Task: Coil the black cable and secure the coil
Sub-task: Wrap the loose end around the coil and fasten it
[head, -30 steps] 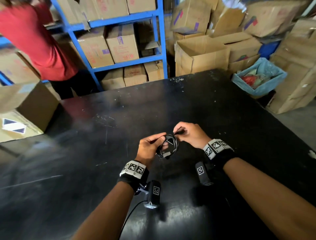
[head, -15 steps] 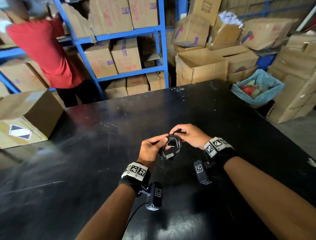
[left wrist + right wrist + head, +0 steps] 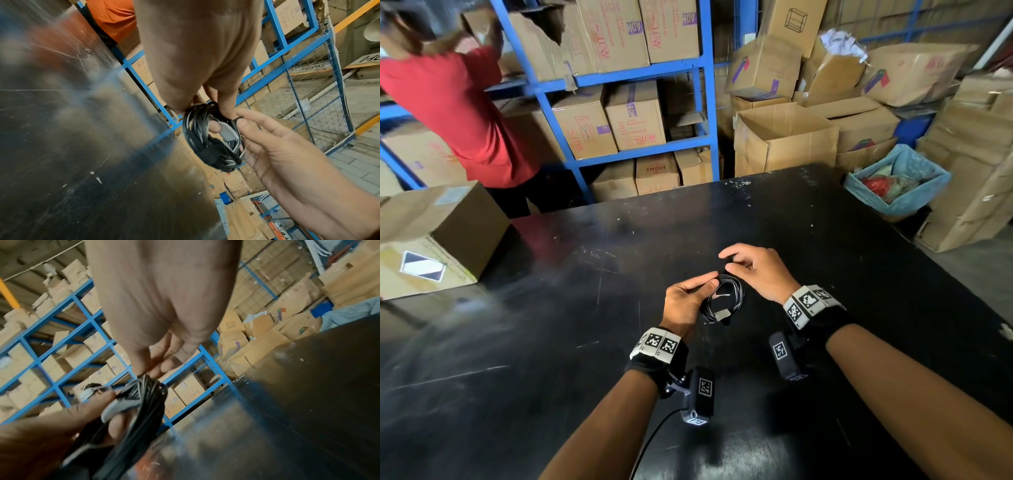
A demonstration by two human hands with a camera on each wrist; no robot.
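The black cable (image 3: pixel 724 299) is wound into a small coil held just above the black table (image 3: pixel 825 240). A black strap (image 3: pixel 207 154) wraps round one side of the coil, and a grey plug (image 3: pixel 227 131) lies across its middle. My left hand (image 3: pixel 709 284) grips the coil's left side between thumb and fingers. At the coil's top my right hand (image 3: pixel 729 263) pinches a short black piece with its thumb and forefinger, the other fingers spread. The right wrist view shows the coil (image 3: pixel 148 395) below my right fingertips (image 3: pixel 152 369).
A cardboard box (image 3: pixel 438 236) stands at the table's left edge. Behind it a person in a red shirt (image 3: pixel 458 113) works at blue shelving (image 3: pixel 705 102) full of cartons. More boxes and a blue-lined bin (image 3: pixel 897 185) stand beyond the far right corner.
The head view has tilted up. My right hand's fingers have spread out at the coil's top. The left hand keeps its hold on the coil.
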